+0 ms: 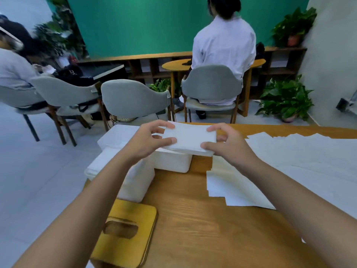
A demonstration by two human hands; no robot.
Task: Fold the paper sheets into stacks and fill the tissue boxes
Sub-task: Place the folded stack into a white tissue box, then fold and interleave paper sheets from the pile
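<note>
Left hand [146,144], right hand [229,149] pinch paper stack [190,139] at 9 and 3; looks light, floppy, so hold both ends.

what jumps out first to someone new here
The left hand and right hand grip the ends of a folded paper stack over a white tissue box at the far left of the table. Its right side holds loose sheets; a yellow slotted lid lies at the near left.
</note>
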